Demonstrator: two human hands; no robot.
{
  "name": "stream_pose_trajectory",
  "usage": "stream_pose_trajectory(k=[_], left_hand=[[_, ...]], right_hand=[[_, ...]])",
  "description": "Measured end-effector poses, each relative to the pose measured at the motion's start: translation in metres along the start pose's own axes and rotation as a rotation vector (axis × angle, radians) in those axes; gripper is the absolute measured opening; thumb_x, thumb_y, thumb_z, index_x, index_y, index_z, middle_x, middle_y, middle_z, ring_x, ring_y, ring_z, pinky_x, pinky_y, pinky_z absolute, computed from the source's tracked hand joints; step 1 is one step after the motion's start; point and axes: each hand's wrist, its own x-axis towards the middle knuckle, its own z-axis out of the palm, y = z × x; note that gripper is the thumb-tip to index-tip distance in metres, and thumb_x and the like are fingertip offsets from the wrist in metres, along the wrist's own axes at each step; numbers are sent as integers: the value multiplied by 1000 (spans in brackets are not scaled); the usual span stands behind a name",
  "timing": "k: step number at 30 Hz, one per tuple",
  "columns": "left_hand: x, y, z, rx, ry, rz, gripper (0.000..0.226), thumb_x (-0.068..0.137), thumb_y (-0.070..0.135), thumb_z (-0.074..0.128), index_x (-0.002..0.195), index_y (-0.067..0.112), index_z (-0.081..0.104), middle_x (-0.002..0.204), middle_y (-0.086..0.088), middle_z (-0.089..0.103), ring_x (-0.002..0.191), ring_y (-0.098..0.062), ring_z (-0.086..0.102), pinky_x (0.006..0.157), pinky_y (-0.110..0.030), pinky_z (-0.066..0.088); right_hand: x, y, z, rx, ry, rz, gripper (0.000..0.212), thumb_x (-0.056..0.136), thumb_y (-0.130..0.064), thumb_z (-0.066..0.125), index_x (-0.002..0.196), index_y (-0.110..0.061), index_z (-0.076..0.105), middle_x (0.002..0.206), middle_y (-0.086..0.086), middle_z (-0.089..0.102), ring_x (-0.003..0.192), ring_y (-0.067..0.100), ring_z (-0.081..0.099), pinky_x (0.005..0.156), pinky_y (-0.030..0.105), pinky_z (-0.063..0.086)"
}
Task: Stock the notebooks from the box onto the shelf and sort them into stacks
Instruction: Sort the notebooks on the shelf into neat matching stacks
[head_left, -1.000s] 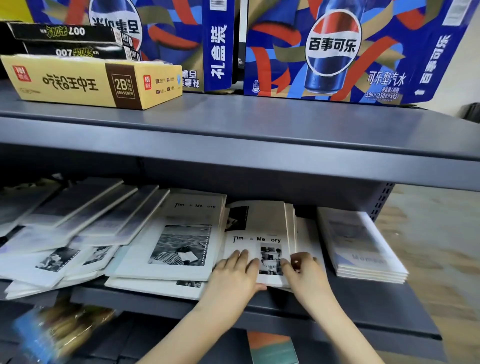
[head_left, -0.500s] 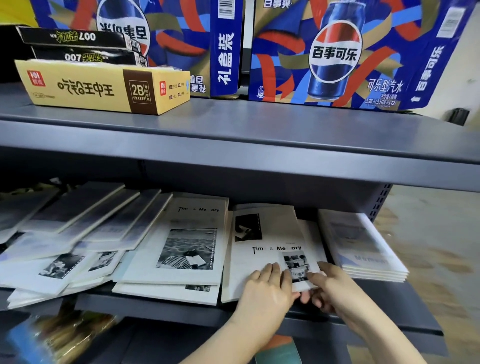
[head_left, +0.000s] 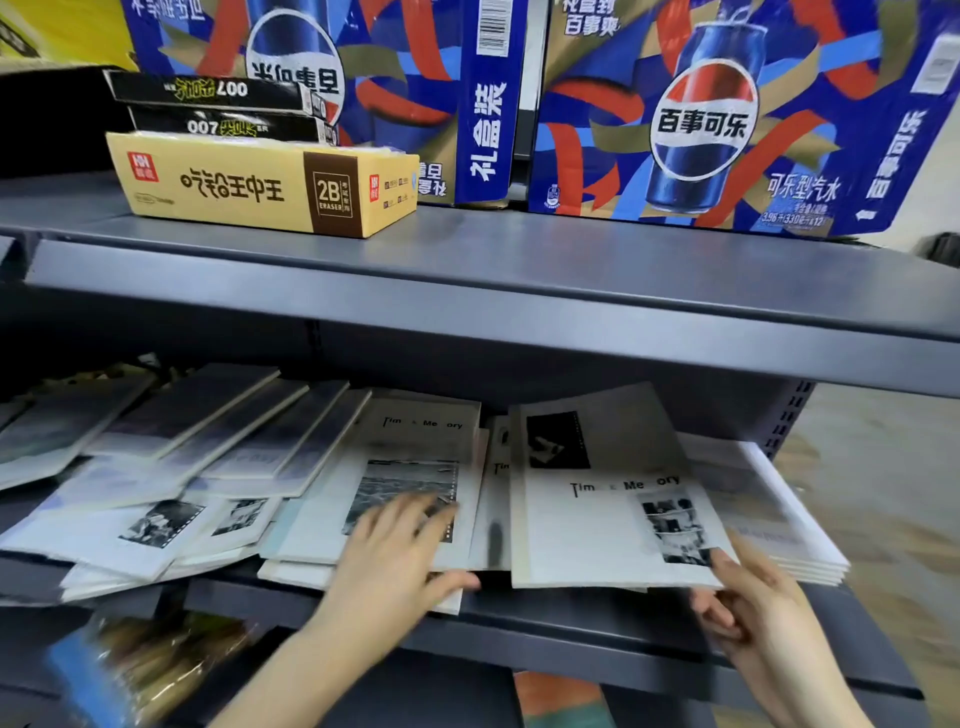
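Note:
On the lower grey shelf (head_left: 597, 629) lie many white "Time & Memory" notebooks. My right hand (head_left: 748, 597) pinches the near right corner of one white notebook (head_left: 592, 525), which is lifted a little and tilted over the stack beneath. My left hand (head_left: 400, 551) rests flat with straight fingers on the neighbouring notebook stack (head_left: 415, 441), thumb at its near edge. A neat pile of pale notebooks (head_left: 769, 509) sits at the right end. Fanned, untidy notebooks (head_left: 208, 447) cover the left part. The box is not in view.
The upper shelf (head_left: 519, 280) overhangs the notebooks and carries a yellow eraser carton (head_left: 260, 182), two black "007" boxes (head_left: 218, 104) and blue Pepsi cartons (head_left: 701, 114). Blurred packets (head_left: 145, 665) lie below left. Floor (head_left: 883, 493) shows at the right.
My right hand slid right and now lifts the right-hand notebook by its corner. My left hand left that notebook and moved left onto the neighbouring stack.

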Motion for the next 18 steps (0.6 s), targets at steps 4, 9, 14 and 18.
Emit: stream_pose_trajectory(k=[4,9,14,18], left_hand=[[-5,-40,4,87,-92,-130,83,79,79,13,110,23,67,108,-7,69,100,-27,67,72,-40,55],[-2,-41,4,97,-83,-37,77,58,79,29,110,31,60,98,-5,71,92,-24,69,66,-38,55],[-4,-15,3,42,-56,39,61,70,68,37,95,25,72,97,-5,70,88,-25,67,68,-36,53],[-7,6,1,-37,-136,40,60,71,67,37,96,25,72,103,-3,68,96,-24,63,77,-36,46]], right_hand=[[0,-5,2,134,4,22,14,94,-1,38,95,-4,52,46,15,44,32,7,28,31,12,20],[-1,-4,20,195,-18,38,22,93,0,39,77,-9,50,50,13,42,31,6,32,29,12,19],[4,10,40,204,-56,93,19,92,0,42,106,-1,54,55,11,43,33,7,36,29,13,23],[10,18,54,188,-44,138,21,92,-1,44,112,-7,49,44,6,47,46,15,32,30,15,26]])
